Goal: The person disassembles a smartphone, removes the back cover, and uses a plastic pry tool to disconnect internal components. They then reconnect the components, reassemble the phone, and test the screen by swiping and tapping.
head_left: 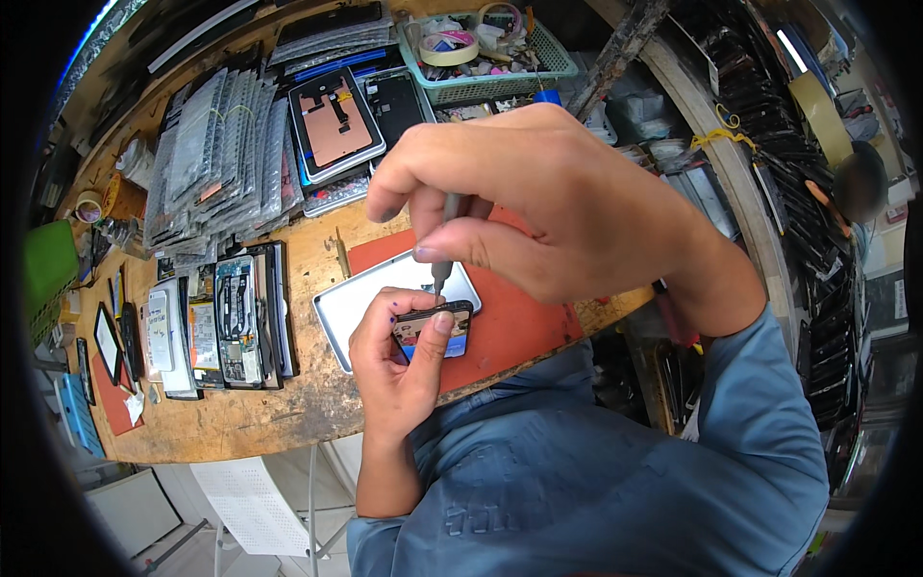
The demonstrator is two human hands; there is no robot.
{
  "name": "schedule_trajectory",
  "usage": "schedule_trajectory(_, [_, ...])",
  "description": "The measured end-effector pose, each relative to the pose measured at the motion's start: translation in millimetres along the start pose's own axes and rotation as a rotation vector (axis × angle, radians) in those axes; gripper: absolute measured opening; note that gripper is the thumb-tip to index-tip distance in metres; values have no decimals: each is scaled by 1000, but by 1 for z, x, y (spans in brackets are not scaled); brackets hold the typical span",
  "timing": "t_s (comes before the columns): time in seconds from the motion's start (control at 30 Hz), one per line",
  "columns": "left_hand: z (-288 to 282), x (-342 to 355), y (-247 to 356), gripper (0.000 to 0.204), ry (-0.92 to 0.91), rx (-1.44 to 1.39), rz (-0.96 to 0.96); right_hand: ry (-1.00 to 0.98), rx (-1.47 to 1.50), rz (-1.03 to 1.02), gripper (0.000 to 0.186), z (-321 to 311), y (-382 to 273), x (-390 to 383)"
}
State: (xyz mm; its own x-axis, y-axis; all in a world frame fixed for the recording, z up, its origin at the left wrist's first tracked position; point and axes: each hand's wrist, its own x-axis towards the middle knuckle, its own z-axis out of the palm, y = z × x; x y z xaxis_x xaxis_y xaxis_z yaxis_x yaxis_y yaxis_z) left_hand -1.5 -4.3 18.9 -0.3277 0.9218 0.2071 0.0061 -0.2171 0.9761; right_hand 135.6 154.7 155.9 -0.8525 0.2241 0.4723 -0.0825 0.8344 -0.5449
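My left hand [392,370] grips a small dark-framed smartphone [457,341], thumb across its glossy screen and fingers behind. Above it, my right hand [567,207] is closed around a grey screwdriver [441,271], held nearly upright. Its tip meets the phone's upper edge; whether it sits in a screw is too small to tell. Under the phone lies a flat silver-white panel [338,313], partly hidden by my left hand. That panel rests over a red-orange mat [524,332] on the wooden workbench [312,409].
Bubble-wrapped flat parts [207,144] are stacked at the back left, beside an opened tablet [336,125]. A green basket [490,87] with tape rolls stands behind. Opened phones [236,322] lie to the left. A brass-coloured tool [342,253] is beside the mat.
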Motion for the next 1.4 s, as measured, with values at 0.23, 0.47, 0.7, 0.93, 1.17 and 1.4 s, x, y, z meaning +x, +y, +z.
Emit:
schedule_trajectory(0.23, [-1, 1, -1, 12, -10, 14, 16, -73, 55, -83, 21, -1, 2, 4])
schedule_trajectory(0.47, [0, -2, 1, 14, 22, -27, -49, -196, -295, -152, 17, -10, -6, 18])
schedule_trajectory(0.7, [-1, -3, -2, 15, 19, -10, -59, -317, -299, -63, 22, -15, -11, 21])
schedule_trajectory(0.93, [0, -2, -3, 15, 25, 34, -7, -362, -303, -47, 26, -24, -13, 27])
schedule_trajectory(1.17, [0, -3, -3, 14, 42, 27, -22, -424, -265, 66, 21, -22, -15, 31])
schedule_trajectory(1.4, [2, 0, -5, 15, 44, 12, -14, -396, -208, 27, 17, -22, -12, 29])
